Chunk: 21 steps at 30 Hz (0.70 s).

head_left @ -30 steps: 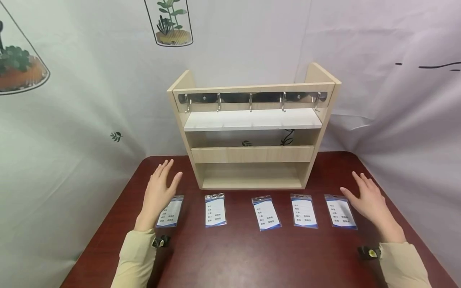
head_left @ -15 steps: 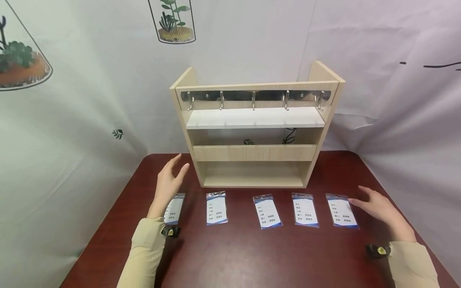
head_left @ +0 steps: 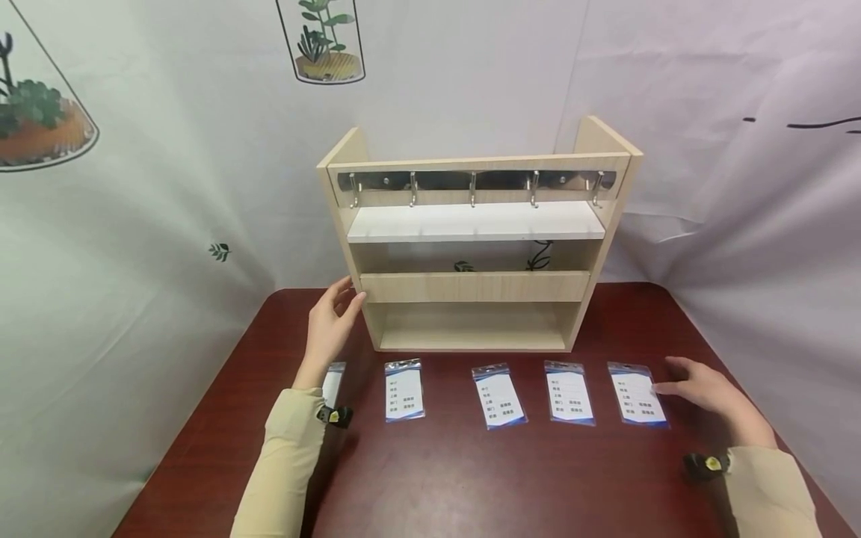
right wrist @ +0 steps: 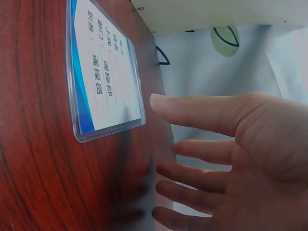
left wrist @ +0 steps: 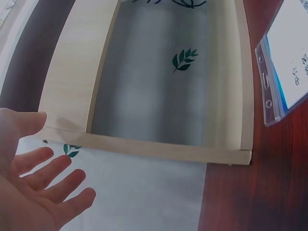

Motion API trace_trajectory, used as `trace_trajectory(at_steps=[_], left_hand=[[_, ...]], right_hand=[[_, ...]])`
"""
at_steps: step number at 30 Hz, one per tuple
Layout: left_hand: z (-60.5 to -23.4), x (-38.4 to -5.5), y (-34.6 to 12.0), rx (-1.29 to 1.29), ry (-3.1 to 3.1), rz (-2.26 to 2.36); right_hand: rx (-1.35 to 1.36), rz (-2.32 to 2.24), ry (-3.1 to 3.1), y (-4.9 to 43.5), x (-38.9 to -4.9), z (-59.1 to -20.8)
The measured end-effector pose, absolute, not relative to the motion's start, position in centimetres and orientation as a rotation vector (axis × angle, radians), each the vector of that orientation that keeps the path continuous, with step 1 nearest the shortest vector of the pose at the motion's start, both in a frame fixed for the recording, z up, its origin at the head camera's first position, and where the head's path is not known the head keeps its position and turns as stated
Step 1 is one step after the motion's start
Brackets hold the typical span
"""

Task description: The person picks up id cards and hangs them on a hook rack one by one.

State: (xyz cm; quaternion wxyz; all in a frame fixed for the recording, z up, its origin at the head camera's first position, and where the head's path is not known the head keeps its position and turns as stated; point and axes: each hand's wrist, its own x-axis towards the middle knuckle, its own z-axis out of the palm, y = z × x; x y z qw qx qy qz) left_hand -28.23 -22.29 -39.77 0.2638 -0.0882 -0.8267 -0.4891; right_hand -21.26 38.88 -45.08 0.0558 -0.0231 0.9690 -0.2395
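Observation:
My left hand (head_left: 329,326) is at the left side panel of a pale wooden shelf unit (head_left: 474,287), thumb tip by its front edge. In the left wrist view its fingers (left wrist: 72,185) are spread, with nothing held. My right hand (head_left: 704,388) is just right of the rightmost card badge (head_left: 639,396), a white and blue card in a clear sleeve. Its thumb (right wrist: 192,111) points toward the badge in the right wrist view, and the other fingers are loosely extended. The leftmost badge (head_left: 332,385) is partly hidden behind my left forearm.
Between my hands, more badges lie in a row: one left of centre (head_left: 404,390), a tilted middle badge (head_left: 500,396) and another to its right (head_left: 569,393). A metal hook rail (head_left: 444,181) with several hooks crosses the unit's top. All stand on a dark red table (head_left: 437,478).
My left hand has moved right and slightly forward to the shelf unit's left side. My right hand has lowered beside the rightmost badge, its fingers drawn in. The badges have stayed in place.

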Motion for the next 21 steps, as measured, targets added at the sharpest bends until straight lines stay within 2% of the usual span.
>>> trace_trajectory(at_steps=[21], left_hand=[[-39.44,-29.13,-21.16,-0.156,-2.182,-1.287]], right_hand=[[-0.232,-0.743,2.942,38.32,-22.14,-45.60]])
